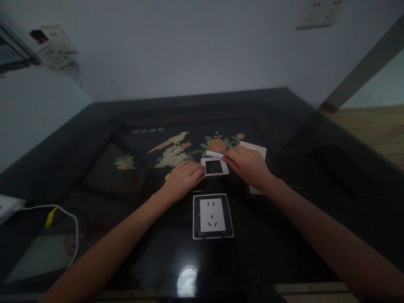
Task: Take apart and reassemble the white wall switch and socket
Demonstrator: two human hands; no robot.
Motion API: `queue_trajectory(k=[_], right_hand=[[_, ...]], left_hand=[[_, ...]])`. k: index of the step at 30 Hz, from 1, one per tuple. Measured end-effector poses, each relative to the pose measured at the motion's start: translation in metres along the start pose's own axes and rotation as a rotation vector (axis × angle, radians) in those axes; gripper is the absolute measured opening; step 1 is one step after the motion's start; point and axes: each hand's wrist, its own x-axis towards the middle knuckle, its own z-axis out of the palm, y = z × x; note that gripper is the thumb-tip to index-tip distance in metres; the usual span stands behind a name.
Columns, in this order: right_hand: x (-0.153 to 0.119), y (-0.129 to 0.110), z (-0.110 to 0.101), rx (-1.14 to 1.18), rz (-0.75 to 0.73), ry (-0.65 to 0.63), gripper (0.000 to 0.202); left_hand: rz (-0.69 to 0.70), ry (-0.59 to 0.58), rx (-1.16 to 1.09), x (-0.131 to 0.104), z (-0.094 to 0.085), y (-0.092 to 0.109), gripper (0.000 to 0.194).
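"Left hand (pixel 186 176)?"
"Palm down at the white frame (pixel 224 166)'s left edge — whether it grips, I can't tell."
"Right hand (pixel 249 165)?"
"Bent inward, fingers pinching a white strip (pixel 214 155) over the glossy black table (pixel 151 252) — pale wall (pixel 189 50) beyond, wooden floor (pixel 375 130) far right."

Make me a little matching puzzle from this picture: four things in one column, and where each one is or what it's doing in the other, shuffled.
1. Left hand
2. Right hand
3. White socket panel with dark surround
4. White cable

A. Far left on the glossy black table
B. Holding a slim white piece
C. Lying nearer the person than the small white frame
D. At the small frame's left edge

Pairs: 1-D, 2-B, 3-C, 4-A
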Motion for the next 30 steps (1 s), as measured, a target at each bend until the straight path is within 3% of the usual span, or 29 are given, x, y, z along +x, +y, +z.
queue_trajectory(k=[8,10,13,15,16,19,22,26,30], right_hand=[[-0.001,-0.003,0.002,0.059,0.068,-0.076,0.021],[-0.001,-0.002,0.003,0.083,0.08,-0.102,0.02],[0.0,0.003,0.002,0.128,0.099,-0.143,0.018],[0.001,0.007,0.0,0.155,0.104,-0.17,0.016],[0.002,0.008,-0.001,0.163,0.103,-0.182,0.015],[0.002,0.004,-0.003,0.16,0.08,-0.211,0.013],[-0.001,-0.011,0.001,0.15,0.015,-0.25,0.012],[-0.006,-0.03,0.012,0.165,-0.052,-0.291,0.014],[-0.005,-0.029,0.012,0.205,-0.03,-0.279,0.016]], left_hand=[[0.1,0.089,-0.088,-0.007,-0.003,-0.005,0.022],[0.134,0.106,-0.119,-0.006,-0.012,-0.003,0.025],[0.123,0.099,-0.195,0.002,-0.04,0.002,0.023],[-0.034,0.02,-0.393,0.009,-0.063,0.005,0.019],[-0.147,0.036,-0.477,0.013,-0.074,0.007,0.016],[-0.524,0.193,-0.772,0.021,-0.095,0.007,0.014],[-0.761,0.278,-1.065,0.024,-0.097,0.004,0.015],[-0.883,0.287,-1.276,0.025,-0.091,0.001,0.018],[-0.913,0.267,-1.3,0.026,-0.088,0.001,0.021]])
